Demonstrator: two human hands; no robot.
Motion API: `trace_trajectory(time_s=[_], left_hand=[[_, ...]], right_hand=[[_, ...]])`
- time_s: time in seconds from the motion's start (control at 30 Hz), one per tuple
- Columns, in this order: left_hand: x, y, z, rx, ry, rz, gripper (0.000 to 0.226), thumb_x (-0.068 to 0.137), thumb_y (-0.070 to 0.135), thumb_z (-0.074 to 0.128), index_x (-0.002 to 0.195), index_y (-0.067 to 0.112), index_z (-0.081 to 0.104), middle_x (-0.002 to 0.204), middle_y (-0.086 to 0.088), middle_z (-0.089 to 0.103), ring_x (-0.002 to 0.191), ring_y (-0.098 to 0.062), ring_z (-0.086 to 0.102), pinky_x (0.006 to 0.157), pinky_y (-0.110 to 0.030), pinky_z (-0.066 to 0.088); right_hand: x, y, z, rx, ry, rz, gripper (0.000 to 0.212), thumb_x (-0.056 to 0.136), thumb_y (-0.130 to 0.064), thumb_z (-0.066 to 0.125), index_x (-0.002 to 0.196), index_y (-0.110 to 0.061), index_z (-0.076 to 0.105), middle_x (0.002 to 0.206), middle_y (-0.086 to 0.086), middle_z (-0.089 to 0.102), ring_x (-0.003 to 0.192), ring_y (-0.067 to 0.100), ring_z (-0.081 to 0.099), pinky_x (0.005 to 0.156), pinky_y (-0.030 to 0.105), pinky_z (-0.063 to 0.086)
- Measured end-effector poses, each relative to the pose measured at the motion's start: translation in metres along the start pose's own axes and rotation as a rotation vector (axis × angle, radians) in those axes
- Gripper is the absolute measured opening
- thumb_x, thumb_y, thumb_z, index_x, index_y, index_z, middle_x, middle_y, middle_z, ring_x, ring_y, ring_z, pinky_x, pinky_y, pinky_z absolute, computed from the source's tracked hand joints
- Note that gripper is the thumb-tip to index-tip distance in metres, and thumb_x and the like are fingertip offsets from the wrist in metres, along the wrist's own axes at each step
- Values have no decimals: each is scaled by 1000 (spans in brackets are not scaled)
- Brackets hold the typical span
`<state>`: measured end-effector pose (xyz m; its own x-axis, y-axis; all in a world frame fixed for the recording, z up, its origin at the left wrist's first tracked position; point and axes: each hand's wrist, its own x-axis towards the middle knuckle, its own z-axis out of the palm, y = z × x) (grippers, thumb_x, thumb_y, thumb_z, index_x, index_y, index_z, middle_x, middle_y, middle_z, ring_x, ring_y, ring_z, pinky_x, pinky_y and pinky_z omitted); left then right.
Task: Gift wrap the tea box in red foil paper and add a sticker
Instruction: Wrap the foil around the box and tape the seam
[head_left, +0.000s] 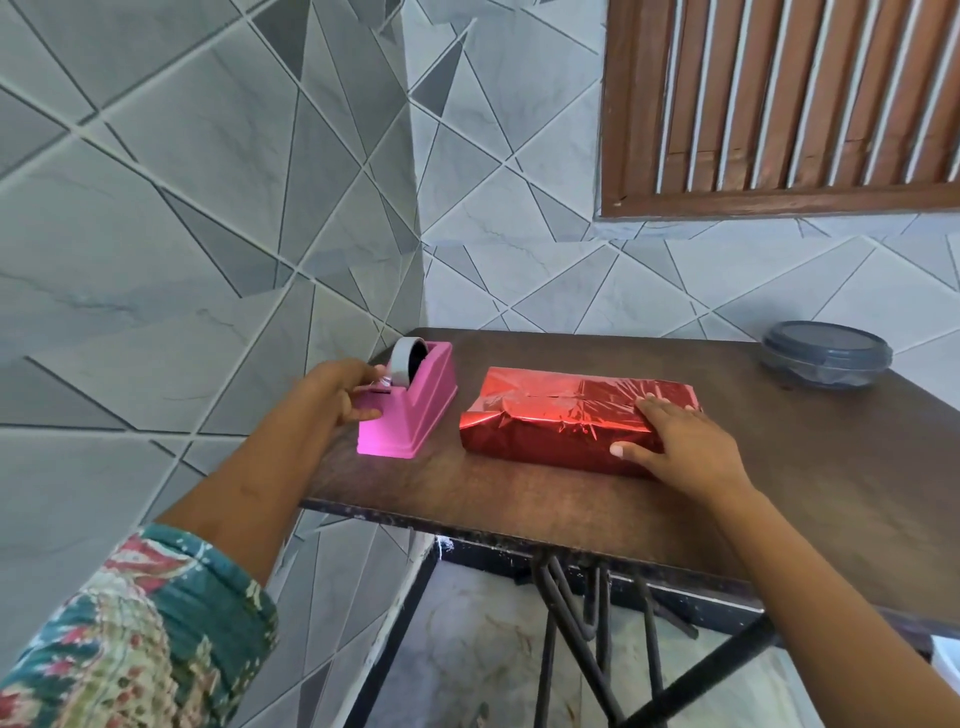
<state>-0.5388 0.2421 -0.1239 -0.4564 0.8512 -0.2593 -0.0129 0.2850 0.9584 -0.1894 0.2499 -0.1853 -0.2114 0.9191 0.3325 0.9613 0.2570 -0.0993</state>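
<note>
Head view: red foil-wrapped tea box (566, 415) lies flat mid-table (519, 499). Right hand (685, 441) rests flat on its near right end, fingers spread. Left hand (337, 389) curls on pink tape dispenser (410, 400), fingertips at the tape end.

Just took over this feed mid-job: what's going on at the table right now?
A person is gift wrapping. The right hand lies flat on the box wrapped in red foil, holding it on the brown table. The left hand is at the pink tape dispenser, fingers at the tape end. No sticker shows on the foil.
</note>
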Motion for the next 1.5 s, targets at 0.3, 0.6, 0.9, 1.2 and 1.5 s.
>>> trace_trajectory(time_s=[0.3,0.6,0.9,1.2,1.5], left_hand=[[7,-23,-6,-113,31,40,24,84,-1,64,106,-4,55,81,-11,55,70,-18,55,61,-32,56],[14,-14,-9,145,80,97,39,80,-1,68,115,-11,54,114,-24,61,93,-29,60,75,-31,51],[6,-10,-20,38,-16,-1,33,87,-3,59,119,-8,52,89,-16,58,72,-18,56,45,-23,53],[14,-24,-16,82,56,95,43,79,-5,67,119,-12,51,119,-21,58,111,-31,58,82,-30,50],[24,-57,-31,652,320,332,11,78,10,68,75,0,66,72,-17,62,71,-27,59,74,-38,52]], right_hand=[[1,1,2,18,12,14,77,84,-64,47,146,-22,29,153,0,29,139,21,30,110,37,28],[3,1,3,6,3,25,78,83,-66,47,146,-24,28,153,-1,28,139,21,31,110,38,30],[4,2,4,9,-1,25,78,83,-66,47,146,-24,28,153,-1,28,139,22,31,109,40,31],[5,1,5,14,-4,32,77,83,-65,47,145,-24,29,152,-1,30,138,22,32,108,40,33],[3,1,5,27,-2,36,77,83,-65,48,146,-24,28,153,-2,29,138,23,32,107,40,34]])
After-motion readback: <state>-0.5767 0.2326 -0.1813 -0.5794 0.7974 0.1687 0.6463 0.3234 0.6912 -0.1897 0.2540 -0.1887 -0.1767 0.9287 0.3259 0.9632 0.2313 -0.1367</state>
